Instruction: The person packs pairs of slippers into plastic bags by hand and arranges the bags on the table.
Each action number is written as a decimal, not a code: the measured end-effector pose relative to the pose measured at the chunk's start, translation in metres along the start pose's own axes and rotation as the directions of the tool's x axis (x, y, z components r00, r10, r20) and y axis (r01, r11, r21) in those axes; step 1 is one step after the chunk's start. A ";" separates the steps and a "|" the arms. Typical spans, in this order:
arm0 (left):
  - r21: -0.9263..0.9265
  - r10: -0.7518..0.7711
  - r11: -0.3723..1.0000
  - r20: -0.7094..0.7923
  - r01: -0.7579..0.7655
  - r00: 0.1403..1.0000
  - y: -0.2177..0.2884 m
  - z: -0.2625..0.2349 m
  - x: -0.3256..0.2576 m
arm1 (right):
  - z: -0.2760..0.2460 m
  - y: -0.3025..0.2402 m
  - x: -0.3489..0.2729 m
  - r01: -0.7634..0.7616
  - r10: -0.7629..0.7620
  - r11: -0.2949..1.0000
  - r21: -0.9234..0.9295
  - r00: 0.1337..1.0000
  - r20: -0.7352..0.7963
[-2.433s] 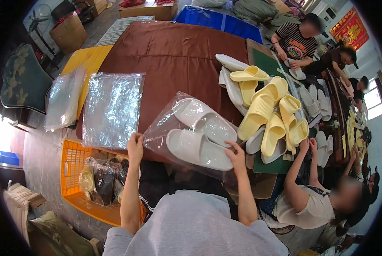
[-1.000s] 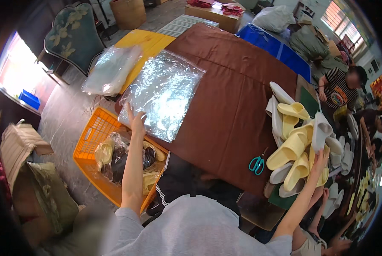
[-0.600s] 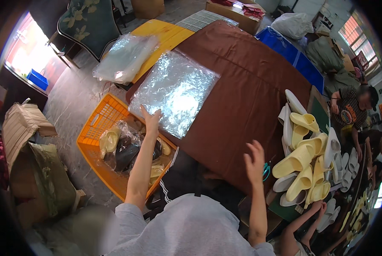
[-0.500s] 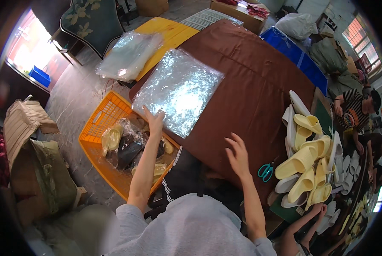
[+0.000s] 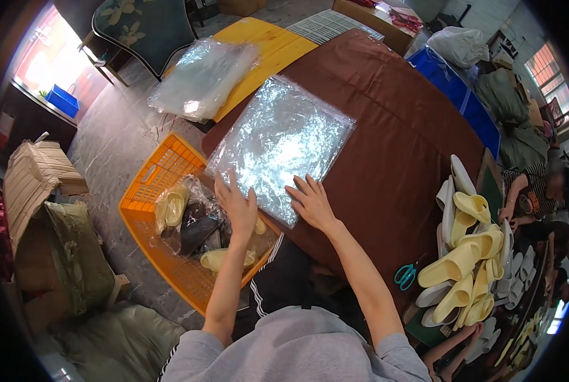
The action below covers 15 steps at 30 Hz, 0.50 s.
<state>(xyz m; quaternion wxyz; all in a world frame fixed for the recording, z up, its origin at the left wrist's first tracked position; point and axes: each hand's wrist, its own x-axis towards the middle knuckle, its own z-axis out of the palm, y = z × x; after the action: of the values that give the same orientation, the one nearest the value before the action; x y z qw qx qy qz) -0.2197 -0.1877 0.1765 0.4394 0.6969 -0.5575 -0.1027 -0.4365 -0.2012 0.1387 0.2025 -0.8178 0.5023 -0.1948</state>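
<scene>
Clear plastic bags (image 5: pixel 284 127), shiny and flat, lie on the brown-covered table (image 5: pixel 399 153) in front of me. My left hand (image 5: pixel 236 207) is at their near left edge, fingers apart, over the rim of an orange crate. On their near right edge rests my right hand (image 5: pixel 313 202), fingers spread and palm down. Neither hand is closed round anything. Inside the orange crate (image 5: pixel 163 261) are yellow slippers (image 5: pixel 172 207) and a dark slipper (image 5: pixel 198 232), some wrapped in clear plastic.
Yellow slippers (image 5: pixel 450 264) are heaped with white ones at the table's right, beside teal-handled scissors (image 5: pixel 405 277). More clear bags (image 5: pixel 205 76) lie on a yellow board (image 5: pixel 265 44). A blue bin (image 5: pixel 456 95) stands beyond. Other people's arms (image 5: pixel 453 350) show at right.
My right hand has moved left from above the bare brown cover onto the bags' near edge. My left hand stays by their left side. The whole view has shifted slightly.
</scene>
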 end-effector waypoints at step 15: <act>0.406 0.348 0.712 0.505 -0.573 0.790 -0.040 0.160 0.186 | 0.008 0.028 0.037 0.116 -0.114 0.988 -0.103 0.993 0.022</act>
<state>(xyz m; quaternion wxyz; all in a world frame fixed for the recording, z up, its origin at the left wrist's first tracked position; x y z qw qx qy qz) -0.2273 -0.4284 0.1173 0.1156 0.5904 -0.7979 0.0363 -0.4379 -0.2453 0.1215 0.1519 -0.8563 0.4622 -0.1733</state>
